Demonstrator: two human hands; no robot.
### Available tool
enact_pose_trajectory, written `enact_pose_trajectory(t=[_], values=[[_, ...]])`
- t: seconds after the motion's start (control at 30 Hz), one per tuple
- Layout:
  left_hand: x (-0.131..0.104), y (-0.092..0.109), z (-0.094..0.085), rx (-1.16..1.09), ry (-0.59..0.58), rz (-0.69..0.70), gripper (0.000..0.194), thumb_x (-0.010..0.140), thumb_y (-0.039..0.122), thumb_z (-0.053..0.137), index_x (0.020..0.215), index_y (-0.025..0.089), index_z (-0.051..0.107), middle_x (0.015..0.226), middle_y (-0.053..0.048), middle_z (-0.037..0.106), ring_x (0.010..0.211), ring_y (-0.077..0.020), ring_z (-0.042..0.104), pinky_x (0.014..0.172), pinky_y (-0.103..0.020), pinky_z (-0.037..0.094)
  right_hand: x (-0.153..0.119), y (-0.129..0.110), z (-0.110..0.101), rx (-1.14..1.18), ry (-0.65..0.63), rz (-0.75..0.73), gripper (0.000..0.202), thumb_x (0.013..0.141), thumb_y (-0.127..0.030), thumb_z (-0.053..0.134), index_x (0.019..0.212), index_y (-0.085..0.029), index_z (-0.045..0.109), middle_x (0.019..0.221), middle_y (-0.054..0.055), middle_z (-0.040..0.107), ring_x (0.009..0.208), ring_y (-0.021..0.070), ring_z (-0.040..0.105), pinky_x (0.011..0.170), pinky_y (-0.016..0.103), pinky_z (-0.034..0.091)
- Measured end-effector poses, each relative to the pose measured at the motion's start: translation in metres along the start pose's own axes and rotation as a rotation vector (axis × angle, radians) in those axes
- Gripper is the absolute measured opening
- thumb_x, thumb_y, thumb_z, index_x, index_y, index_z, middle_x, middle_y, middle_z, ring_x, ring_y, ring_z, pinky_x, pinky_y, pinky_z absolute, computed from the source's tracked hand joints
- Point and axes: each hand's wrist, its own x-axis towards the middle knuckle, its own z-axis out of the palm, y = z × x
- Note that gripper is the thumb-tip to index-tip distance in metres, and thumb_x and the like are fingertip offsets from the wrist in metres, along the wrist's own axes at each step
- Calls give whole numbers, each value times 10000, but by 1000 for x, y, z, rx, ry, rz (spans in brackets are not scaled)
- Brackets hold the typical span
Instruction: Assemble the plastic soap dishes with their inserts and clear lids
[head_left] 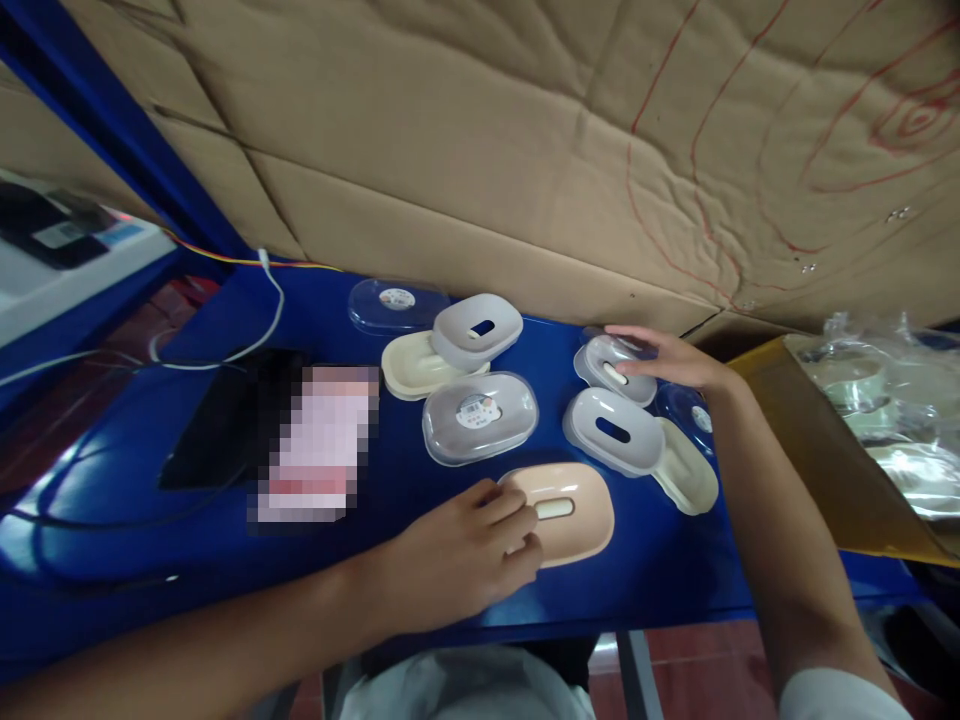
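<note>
Near the table's front edge, my left hand is closed on the left rim of a peach oval soap dish, which has a cream strip in its slot. My right hand reaches to the back right, with thumb and fingers around a clear lid at a grey soap dish. Just in front of that sits a grey slotted tray, overlapping a cream base. Left of them are a grey soap dish under a labelled clear lid and another grey tray resting on a cream base.
Clear lids lie at the back and beneath my right forearm. A pixelated phone-like object and cables are on the left. At right stands an open cardboard box of plastic-wrapped pieces; cardboard backs the blue table.
</note>
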Motion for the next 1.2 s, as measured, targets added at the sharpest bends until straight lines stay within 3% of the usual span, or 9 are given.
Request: enact_pose_trajectory(t=[0.13,0.2,0.3,0.43,0.67,0.87,0.97,1.1,1.2], values=[[1,-3,0,-63,-31,-55,166,1001,305,733,1062,171,655,1177,-85,692,1161,-262,646,916,-379,534,-41,-31,20,-59,311,-176,675,924,-550,811,1505,-257,631,1556,122,626,1471,302,560,1298,501,383],[1,-3,-4,-73,-2,-60,141,978,259,735,1062,173,661,1229,-98,684,1170,-265,646,948,-383,548,-77,-50,45,-71,305,-260,715,922,-547,825,1542,-277,592,1631,116,548,1557,302,462,1329,479,336],[0,1,-10,-74,159,-23,174,976,152,684,1142,205,680,1223,-69,691,1176,-247,644,1098,-435,527,-129,-73,94,-151,209,-383,798,959,-647,735,1638,-328,463,1681,120,480,1552,337,466,1243,541,461],[1,4,-11,-77,291,-71,340,989,134,692,1300,269,665,1302,-62,681,1333,-252,595,1238,-515,455,-163,-86,145,-319,197,-455,749,999,-597,704,1644,-311,455,1687,131,465,1564,350,433,1210,570,483],[7,-5,2,-232,85,-196,694,943,264,816,1556,205,498,1584,-174,547,1484,-339,539,1175,-492,563,-163,-97,169,-480,270,-417,753,1033,-545,674,1670,-241,412,1691,182,454,1562,388,414,1170,620,505],[5,-3,2,-196,39,-193,693,945,230,806,1559,188,488,1626,-177,523,1505,-369,529,1179,-499,570,-168,-99,182,-556,309,-353,832,1016,-515,710,1708,-241,338,1688,207,455,1565,425,413,1141,630,523],[4,0,3,-165,70,-206,558,993,248,752,1500,159,535,1617,-208,517,1533,-373,501,1203,-511,547,-166,-96,183,-490,327,-318,853,1031,-524,682,1718,-230,271,1691,203,454,1605,396,369,1190,622,487],[5,4,1,-140,140,-175,396,1019,215,691,1401,149,608,1570,-220,538,1510,-367,521,1203,-513,541,-147,-99,184,-440,468,-126,647,1053,-427,634,1607,-223,370,1717,226,384,1627,425,316,1237,703,372],[5,6,-3,-120,154,-156,394,1019,195,658,1408,148,618,1529,-210,570,1432,-353,587,1161,-503,569,-127,-102,182,-257,577,-99,522,1009,-363,646,1461,-224,425,1672,247,369,1615,411,331,1241,698,367]])
